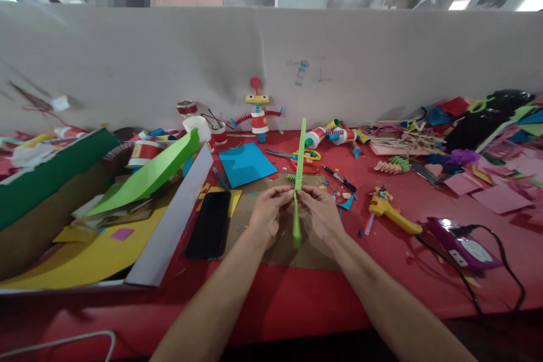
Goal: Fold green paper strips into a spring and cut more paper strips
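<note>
A narrow light-green paper strip runs between my two hands, one end pointing up and away, the other hanging down towards me. My left hand pinches the strip near its middle from the left side. From the right, my right hand grips it at almost the same spot, fingertips close to those of the left. Under both hands lies a brown cardboard sheet dotted with paper scraps. Just beyond the fingers is a small green coil of folded paper.
Left are a black phone and an open box of coloured paper. Blue paper, scissors and a paper-cup figure stand or lie behind. Right are a yellow glue gun, a purple power box and cords.
</note>
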{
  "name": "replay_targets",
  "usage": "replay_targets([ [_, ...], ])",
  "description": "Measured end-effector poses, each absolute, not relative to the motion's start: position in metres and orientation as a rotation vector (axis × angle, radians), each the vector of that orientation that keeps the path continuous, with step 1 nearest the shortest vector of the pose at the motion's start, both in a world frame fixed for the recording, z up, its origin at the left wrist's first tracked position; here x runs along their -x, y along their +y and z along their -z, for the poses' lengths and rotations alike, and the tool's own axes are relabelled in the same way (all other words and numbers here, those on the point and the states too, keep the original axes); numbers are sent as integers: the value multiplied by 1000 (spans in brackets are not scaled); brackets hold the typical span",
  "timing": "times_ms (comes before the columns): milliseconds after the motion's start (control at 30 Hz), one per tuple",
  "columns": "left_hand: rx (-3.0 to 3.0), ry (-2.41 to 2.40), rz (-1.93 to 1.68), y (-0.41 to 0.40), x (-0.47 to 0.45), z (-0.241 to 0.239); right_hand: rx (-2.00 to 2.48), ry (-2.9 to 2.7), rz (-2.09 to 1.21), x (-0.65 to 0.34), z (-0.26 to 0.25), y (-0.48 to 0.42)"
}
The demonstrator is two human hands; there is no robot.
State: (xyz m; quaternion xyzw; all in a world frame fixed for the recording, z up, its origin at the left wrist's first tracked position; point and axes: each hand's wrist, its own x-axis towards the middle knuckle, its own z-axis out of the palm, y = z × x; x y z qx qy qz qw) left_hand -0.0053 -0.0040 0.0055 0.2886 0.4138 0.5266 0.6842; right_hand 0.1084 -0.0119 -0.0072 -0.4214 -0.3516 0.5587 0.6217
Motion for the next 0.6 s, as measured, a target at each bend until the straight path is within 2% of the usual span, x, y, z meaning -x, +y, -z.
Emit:
replay_targets([
  [600, -697, 943, -1266, -5, 3, -9, 1098, -1200, -955, -109, 23, -13],
])
